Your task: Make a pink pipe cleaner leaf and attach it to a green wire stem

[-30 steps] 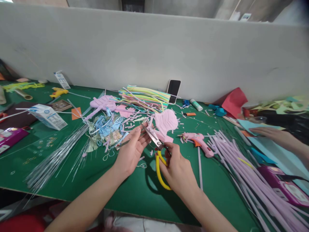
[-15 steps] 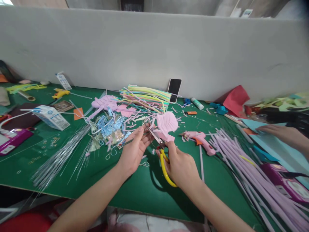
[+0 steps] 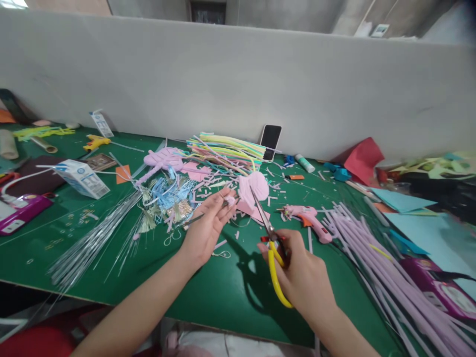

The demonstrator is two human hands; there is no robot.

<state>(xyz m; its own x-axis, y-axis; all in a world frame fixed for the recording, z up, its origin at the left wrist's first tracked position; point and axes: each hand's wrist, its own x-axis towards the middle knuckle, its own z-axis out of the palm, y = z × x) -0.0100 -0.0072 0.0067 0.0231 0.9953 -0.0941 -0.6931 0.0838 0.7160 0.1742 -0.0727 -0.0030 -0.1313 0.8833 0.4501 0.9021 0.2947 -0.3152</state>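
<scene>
My right hand [image 3: 297, 263] grips a pair of scissors [image 3: 277, 267] by the yellow handles, their blades pointing up and left. My left hand [image 3: 208, 223] is palm up, with a small pale pink piece [image 3: 230, 201] pinched at the fingertips. A thin dark tool [image 3: 194, 219] also runs through that hand; its kind is not clear. Behind the blades lies a fuzzy lilac rounded shape [image 3: 243, 187], with pink paper [image 3: 253, 212] below it. Short lilac offcuts [image 3: 208, 188] are scattered beyond my fingers.
A pink glue gun [image 3: 308, 218] and long lilac pipe cleaners [image 3: 372, 253] lie to the right. Left are blue tassels [image 3: 167, 193], silver wires [image 3: 96, 243] and a milk carton [image 3: 84, 181]. Coloured pipe cleaners [image 3: 226, 148] and a phone [image 3: 270, 141] are by the partition [image 3: 230, 79].
The scissors have drawn back to the right, away from my left fingers, where the blades were before. Another person's hand at the right edge has gone from view.
</scene>
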